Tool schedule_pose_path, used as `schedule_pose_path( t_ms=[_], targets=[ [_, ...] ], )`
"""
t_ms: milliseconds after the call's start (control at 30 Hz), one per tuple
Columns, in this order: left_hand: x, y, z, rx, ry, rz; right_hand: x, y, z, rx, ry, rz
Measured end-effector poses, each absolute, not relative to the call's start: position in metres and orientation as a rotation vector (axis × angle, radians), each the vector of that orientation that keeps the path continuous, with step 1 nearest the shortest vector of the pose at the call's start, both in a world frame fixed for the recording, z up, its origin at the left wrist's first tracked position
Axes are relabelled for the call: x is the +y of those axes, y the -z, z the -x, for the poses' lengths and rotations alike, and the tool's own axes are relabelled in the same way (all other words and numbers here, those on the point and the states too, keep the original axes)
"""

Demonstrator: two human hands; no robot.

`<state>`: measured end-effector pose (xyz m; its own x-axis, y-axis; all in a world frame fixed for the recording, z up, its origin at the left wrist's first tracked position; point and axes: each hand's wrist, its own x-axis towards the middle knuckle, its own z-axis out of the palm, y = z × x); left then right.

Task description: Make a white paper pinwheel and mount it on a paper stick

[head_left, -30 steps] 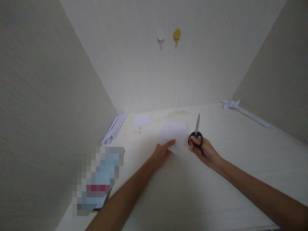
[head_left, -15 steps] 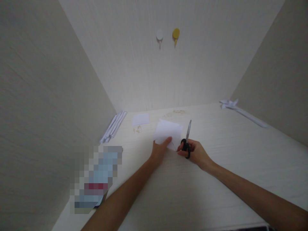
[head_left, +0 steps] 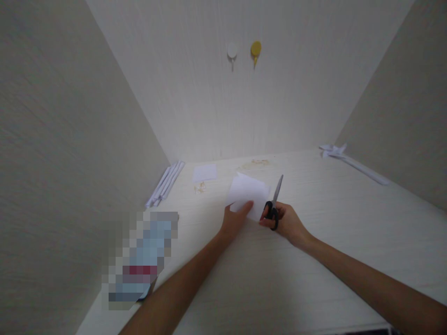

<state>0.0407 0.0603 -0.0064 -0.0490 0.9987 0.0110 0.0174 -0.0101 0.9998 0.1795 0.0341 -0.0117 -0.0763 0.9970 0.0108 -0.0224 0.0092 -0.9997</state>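
Near the middle of the table, my left hand (head_left: 236,218) grips white paper (head_left: 247,188) by its near edge, the thumb lying on top. The paper seems to be more than one sheet, as its edges are offset. My right hand (head_left: 284,222) holds scissors (head_left: 277,193) with black handles, fingers in the loops and blades pointing away from me. My right fingertips are close to the paper's near right corner; whether they touch it I cannot tell. The scissor blades look closed and stand to the right of the paper.
Rolled paper sticks (head_left: 165,184) lie at the left wall, beside a flat white sheet (head_left: 205,172) and several rubber bands (head_left: 200,187). More bands (head_left: 260,162) lie at the back. A paper stick with folded end (head_left: 363,170) rests at right. A blurred-out object (head_left: 145,256) is near left. Two hooks (head_left: 256,48) hang behind.
The paper and my left hand have shifted slightly right and turned a little. The scissors have tilted slightly to the right in my right hand.
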Motion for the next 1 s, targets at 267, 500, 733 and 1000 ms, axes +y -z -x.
schedule_pose_path(
  t_ms=[267, 500, 733, 1000],
  targets=[
    [0.0563, 0.0039, -0.0414, 1.292, -1.218, -1.269, 0.034, 0.0134, -0.1796, -1.253, -1.226, 1.143],
    [0.0565, 0.0035, -0.0412, 1.262, -1.222, -1.258, 0.0338, 0.016, -0.1805, -1.276, -1.135, 1.201],
    [0.0567, 0.0054, -0.0413, 1.229, -1.221, -1.25, 0.0337, 0.0143, -0.1792, -1.237, -1.134, 1.181],
    [0.0552, 0.0037, -0.0418, 1.207, -1.211, -1.287, 0.0337, 0.0156, -0.1788, -1.243, -1.118, 1.176]
  ],
)
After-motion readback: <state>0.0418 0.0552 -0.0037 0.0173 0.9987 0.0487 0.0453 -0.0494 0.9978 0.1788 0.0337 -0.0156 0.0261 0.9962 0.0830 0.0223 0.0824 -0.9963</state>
